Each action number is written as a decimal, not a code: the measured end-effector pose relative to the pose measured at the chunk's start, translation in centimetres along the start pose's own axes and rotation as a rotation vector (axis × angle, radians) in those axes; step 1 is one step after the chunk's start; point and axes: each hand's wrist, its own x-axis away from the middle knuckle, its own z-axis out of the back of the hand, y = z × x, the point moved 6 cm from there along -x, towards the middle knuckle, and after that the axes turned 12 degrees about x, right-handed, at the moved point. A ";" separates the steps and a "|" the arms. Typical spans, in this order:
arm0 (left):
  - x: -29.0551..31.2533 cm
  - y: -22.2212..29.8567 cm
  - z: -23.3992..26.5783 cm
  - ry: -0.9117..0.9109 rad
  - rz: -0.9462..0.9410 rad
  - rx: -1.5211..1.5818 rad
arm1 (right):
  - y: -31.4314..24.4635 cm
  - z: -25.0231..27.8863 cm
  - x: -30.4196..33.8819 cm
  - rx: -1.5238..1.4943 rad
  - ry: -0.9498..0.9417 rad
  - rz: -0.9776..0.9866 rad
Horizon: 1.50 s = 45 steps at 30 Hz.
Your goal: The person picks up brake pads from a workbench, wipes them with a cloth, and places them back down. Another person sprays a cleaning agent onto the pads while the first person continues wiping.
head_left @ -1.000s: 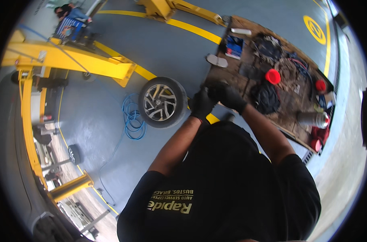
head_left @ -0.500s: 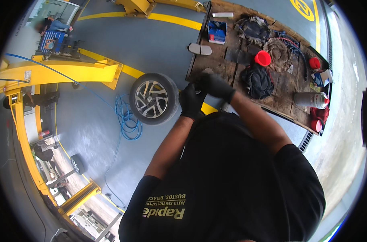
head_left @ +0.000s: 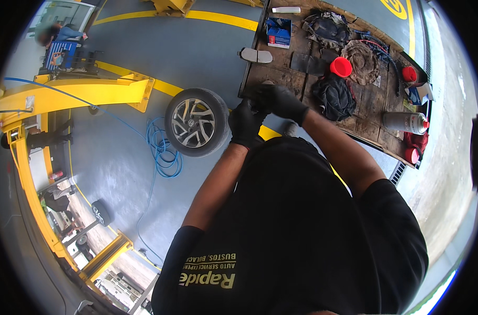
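Because the black gloves blend into one another where they meet, I cannot tell whether my left hand (head_left: 245, 125) and right hand (head_left: 283, 103) are closed on something small or only pressed together. The fingers of both look bent, the right ones reaching leftward over the left ones. They sit at the near left corner of a wooden worktable (head_left: 281, 68), and whether they touch it is unclear to me. Just left of the left hand I have the wheel (head_left: 197, 123), a tire on a silver and black rim, apart from the glove. Beyond the fingers, along the table's left side, lie two grey pads (head_left: 256, 55) and, farther back, a blue box (head_left: 279, 32). To the right of the right hand I see a crumpled black cloth (head_left: 334, 100), a red cup (head_left: 341, 67) at its far edge and a brown rag (head_left: 360, 63) beyond. At the table's right end a spray can (head_left: 404, 122) lies on its side. Left of the wheel, a coiled blue hose (head_left: 165, 152) rests on the grey floor (head_left: 113, 168). Farther left and back, a yellow lift beam (head_left: 76, 97) stretches across my view.
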 end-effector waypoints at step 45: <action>-0.3 1.1 0.0 -0.067 0.040 -0.092 | -0.6 -0.8 1.3 0.455 0.167 -0.005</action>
